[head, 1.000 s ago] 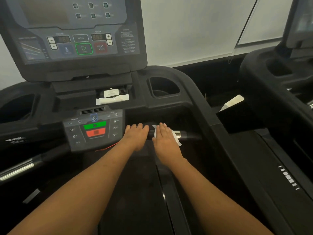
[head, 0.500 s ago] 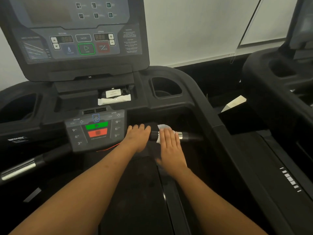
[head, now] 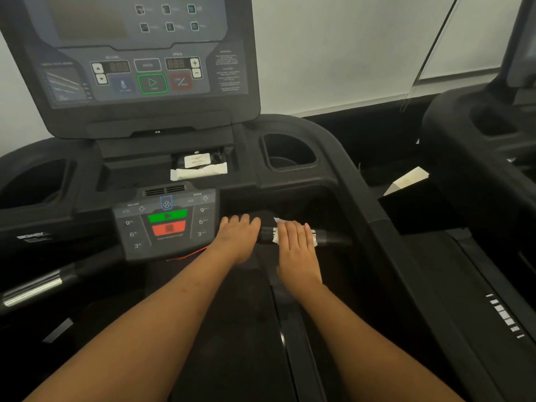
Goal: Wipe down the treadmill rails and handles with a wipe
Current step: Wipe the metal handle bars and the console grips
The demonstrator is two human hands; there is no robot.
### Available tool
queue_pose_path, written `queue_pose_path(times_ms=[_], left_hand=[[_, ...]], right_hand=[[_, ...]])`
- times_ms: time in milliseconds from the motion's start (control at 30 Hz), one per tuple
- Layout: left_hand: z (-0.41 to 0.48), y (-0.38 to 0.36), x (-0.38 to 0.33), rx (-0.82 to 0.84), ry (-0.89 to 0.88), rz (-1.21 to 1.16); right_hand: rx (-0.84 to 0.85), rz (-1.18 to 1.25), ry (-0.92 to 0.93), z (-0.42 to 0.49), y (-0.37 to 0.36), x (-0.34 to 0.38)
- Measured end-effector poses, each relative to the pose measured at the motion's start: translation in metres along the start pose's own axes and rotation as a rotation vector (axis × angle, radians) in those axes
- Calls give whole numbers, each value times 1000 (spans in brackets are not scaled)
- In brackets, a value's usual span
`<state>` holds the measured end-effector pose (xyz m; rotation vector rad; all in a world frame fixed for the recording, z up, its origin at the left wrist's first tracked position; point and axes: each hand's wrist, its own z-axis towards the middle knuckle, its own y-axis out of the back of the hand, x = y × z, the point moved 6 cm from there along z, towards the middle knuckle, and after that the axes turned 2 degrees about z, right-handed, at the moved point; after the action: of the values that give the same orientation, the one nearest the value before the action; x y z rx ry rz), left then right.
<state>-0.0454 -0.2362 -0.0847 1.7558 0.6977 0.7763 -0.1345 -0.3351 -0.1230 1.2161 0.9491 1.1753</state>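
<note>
The treadmill's right handle bar [head: 333, 238] is black with a silver sensor section and runs out from the small control panel [head: 166, 224]. A white wipe [head: 313, 237] is draped over the silver section. My right hand [head: 295, 248] lies on top of the wipe, fingers fairly straight across the bar, pressing it down. Only the edges of the wipe show around the fingers. My left hand [head: 239, 239] is on the same bar just right of the panel, fingers curled over its far side. The left handle bar [head: 34, 291] sticks out at lower left.
The console [head: 139, 68] stands straight ahead, with cup holders [head: 288, 153] at either side and a wrapped white packet [head: 200, 169] in the tray below it. The right side rail [head: 385, 227] runs down to the right. A second treadmill [head: 478, 158] stands at the right.
My right hand has slid the wipe to the right along the bar, from beside my left hand onto the silver section. My left hand has stayed in place.
</note>
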Motion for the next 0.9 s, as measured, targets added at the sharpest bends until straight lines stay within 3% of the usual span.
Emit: queue_pose_path(times_ms=[200, 433, 667, 800, 900], left_hand=[[-1, 1, 0, -14, 5, 6], [-3, 2, 0, -80, 7, 11], [-12, -1, -2, -188, -9, 6], [-24, -7, 2, -263, -58, -146], [-50, 0, 18, -490, -123, -427]], right_hand=[[41, 130, 6, 28, 13, -4], [-12, 26, 6, 6, 3, 0], [82, 115, 15, 29, 15, 8], [-15, 48, 56, 5, 4, 19], [19, 32, 71, 21, 8, 27]])
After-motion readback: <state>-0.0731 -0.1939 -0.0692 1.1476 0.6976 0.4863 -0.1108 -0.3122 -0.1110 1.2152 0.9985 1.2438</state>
